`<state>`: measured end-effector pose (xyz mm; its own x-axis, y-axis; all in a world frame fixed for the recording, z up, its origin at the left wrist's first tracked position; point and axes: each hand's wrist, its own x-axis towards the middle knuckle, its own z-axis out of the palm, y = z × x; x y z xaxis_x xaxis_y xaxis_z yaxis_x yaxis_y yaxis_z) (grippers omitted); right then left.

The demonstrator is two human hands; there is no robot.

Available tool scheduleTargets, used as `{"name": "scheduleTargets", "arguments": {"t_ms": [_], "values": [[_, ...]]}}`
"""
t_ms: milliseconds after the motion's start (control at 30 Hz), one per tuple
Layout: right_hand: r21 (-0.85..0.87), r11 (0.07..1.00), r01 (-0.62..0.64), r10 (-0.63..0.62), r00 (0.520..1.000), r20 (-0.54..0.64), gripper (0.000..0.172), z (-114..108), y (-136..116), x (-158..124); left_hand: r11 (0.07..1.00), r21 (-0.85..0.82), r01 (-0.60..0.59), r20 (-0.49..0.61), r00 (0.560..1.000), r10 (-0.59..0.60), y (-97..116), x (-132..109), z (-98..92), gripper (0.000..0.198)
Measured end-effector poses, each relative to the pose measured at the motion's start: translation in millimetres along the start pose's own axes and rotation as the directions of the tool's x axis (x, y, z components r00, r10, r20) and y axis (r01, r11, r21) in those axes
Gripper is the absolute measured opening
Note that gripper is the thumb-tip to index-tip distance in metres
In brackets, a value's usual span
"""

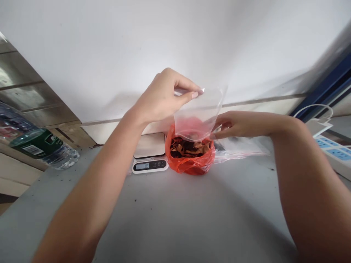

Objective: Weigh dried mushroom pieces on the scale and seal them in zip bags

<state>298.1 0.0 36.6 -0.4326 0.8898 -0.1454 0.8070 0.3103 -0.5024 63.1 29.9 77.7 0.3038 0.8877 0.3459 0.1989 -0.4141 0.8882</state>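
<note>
My left hand [167,93] pinches the top edge of a clear zip-lock bag [196,109] between thumb and fingers. The bag hangs with its zip end down, over a red plastic bag [189,166]. Dry brown pieces that look like dried leaves or peel [189,148] fill the red bag. My right hand [229,124] is closed at the clear bag's lower right edge, close to the red bag's rim; some of its fingertips are hidden. Left of the red bag lies a small digital scale [150,166] with a lit display and a bare metal plate [150,145].
More flat clear zip-lock bags [244,148] lie right of the red bag. A large water bottle [41,144] with a green label is at the left. A white power strip [336,151] stands at the right. Behind the grey tabletop [170,215] rises a white wall [115,47].
</note>
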Motion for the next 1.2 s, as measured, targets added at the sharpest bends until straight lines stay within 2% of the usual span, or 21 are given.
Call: {"name": "scheduleTargets", "arguments": {"t_ms": [100,200,300,433,533,600,667,733,867,967,1033,1100,1200], "values": [[-0.016,0.999,-0.04,0.04,0.999,-0.033,0.046,1,0,1,0.999,-0.05,0.006,-0.057,0.998,-0.009,0,0,1.6,0.02],[0.034,0.999,-0.011,0.014,0.998,-0.068,0.048,2,-2,2,0.999,-0.034,-0.013,-0.095,0.995,0.01,6,-8,2.6,0.016],[0.109,0.993,0.042,-0.021,0.982,-0.188,0.045,4,-5,3,0.998,0.03,-0.064,-0.144,0.987,0.068,13,-18,-0.9,0.006],[0.311,0.93,0.195,-0.054,0.91,-0.411,0.032,7,-9,5,0.995,0.01,-0.104,-0.268,0.958,0.103,5,-29,-18.2,0.011],[0.451,0.841,0.3,-0.025,0.853,-0.521,0.022,11,-10,7,0.997,-0.041,-0.06,-0.302,0.952,0.045,-12,-36,-34.8,0.017],[0.542,0.771,0.334,-0.002,0.853,-0.522,0.023,14,-11,9,0.995,-0.092,0.043,-0.248,0.967,-0.065,-25,-43,-41.4,0.021],[0.611,0.729,0.309,0.016,0.884,-0.466,0.026,17,-14,11,0.975,-0.129,0.18,-0.168,0.965,-0.201,-37,-52,-42.2,0.02],[0.657,0.706,0.262,0.028,0.918,-0.396,0.028,21,-21,14,0.959,-0.132,0.252,-0.189,0.943,-0.274,-48,-62,-38.8,0.024],[0.73,0.651,0.21,0.016,0.957,-0.29,0.038,34,-40,22,0.972,-0.119,0.203,-0.319,0.919,-0.231,-66,-78,-33.7,0.025],[0.7,0.691,0.181,0.002,0.968,-0.252,0.044,45,-52,29,0.985,-0.08,0.154,-0.397,0.901,-0.173,-74,-88,-39.9,0.026],[0.676,0.715,0.176,0.009,0.966,-0.26,0.044,51,-59,32,0.986,-0.08,0.145,-0.441,0.882,-0.166,-76,-95,-48.8,0.026],[0.665,0.725,0.177,0.03,0.958,-0.286,0.042,56,-66,33,0.975,-0.132,0.177,-0.436,0.873,-0.217,-76,-104,-60.7,0.024],[0.601,0.773,0.201,0.07,0.916,-0.396,0.032,63,-79,37,0.955,-0.186,0.232,-0.409,0.865,-0.29,-79,-120,-84.2,0.028]]}}
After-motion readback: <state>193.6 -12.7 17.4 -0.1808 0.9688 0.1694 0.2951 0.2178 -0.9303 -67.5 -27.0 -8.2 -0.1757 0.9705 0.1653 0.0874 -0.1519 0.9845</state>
